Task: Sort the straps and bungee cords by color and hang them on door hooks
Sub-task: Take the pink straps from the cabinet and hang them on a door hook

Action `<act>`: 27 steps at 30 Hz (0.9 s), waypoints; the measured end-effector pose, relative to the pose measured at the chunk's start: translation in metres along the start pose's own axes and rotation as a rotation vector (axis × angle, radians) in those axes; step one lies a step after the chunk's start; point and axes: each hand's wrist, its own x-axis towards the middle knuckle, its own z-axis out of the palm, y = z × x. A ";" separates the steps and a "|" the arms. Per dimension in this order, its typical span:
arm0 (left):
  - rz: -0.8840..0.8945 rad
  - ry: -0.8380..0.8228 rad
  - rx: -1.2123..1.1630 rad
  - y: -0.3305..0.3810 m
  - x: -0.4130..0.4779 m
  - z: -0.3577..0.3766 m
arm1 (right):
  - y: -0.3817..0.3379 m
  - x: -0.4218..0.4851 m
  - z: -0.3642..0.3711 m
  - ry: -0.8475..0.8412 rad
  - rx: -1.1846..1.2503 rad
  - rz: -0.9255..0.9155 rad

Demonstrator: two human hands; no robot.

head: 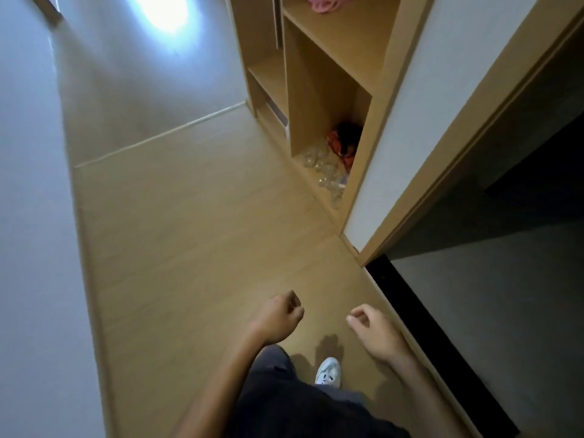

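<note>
- The floor was pale wood-grain board, smooth with a faint sheen.
- The shelf unit had the same light wood look, smooth and matt.
- The wall was smooth, matt paint.
- The bottles in the lowest compartment were clear, glossy, seemingly plastic.
- The red and black cords looked matt.
- The trousers were dark matt cloth; the shoe was white and smooth.

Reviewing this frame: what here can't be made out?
Head view only:
- pink bundle: cut off by the top edge, so whether it is straps or cords is unclear.
- red and black bundle: in shadow in the bottom cubby, partly behind the side panel. Its item count is unclear.
- clear items in front of it: blurred, so what they are is unclear.
- room at right: too dark to see inside.
- door hooks: none in frame.
</note>
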 end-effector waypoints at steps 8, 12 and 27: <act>-0.146 0.017 -0.177 -0.046 0.068 -0.061 | -0.109 0.124 -0.019 -0.121 -0.135 -0.105; -0.188 0.013 -0.200 -0.071 0.122 -0.112 | -0.159 0.178 -0.018 -0.141 -0.142 -0.067; 0.003 0.029 -0.077 0.008 0.331 -0.330 | -0.293 0.336 -0.092 -0.091 -0.158 0.085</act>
